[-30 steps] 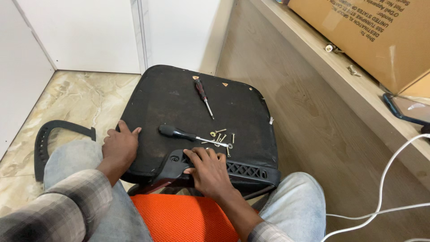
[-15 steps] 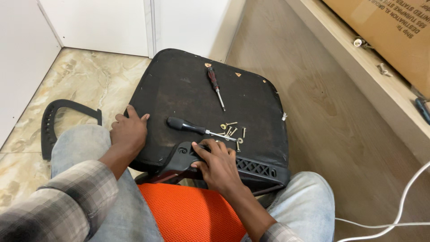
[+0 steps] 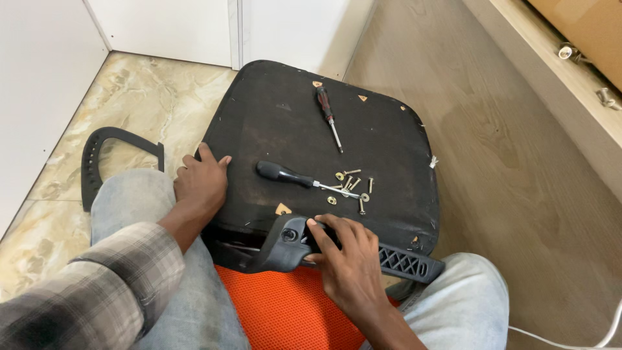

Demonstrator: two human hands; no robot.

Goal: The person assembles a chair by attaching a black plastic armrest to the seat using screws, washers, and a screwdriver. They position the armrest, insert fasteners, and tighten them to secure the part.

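A black chair seat base (image 3: 285, 123) lies upside down across my lap. My left hand (image 3: 199, 183) grips its left edge. My right hand (image 3: 346, 256) rests on a black plastic armrest bracket (image 3: 291, 243) at the near edge, fingers wrapped over it. On the base lie a black-handled screwdriver (image 3: 285, 175), a red-and-black screwdriver (image 3: 327, 113) farther away, and several loose brass screws and washers (image 3: 353, 188).
A detached black armrest (image 3: 107, 149) lies on the marble floor at left. Orange mesh (image 3: 285, 308) shows between my knees. White cabinet doors (image 3: 194, 29) stand ahead, a wooden shelf (image 3: 557, 78) runs at right, and a white cable (image 3: 570, 340) lies at lower right.
My view has shifted so the seat base sits more central. My right hand has closed further over the armrest bracket. My left hand stays on the left edge.
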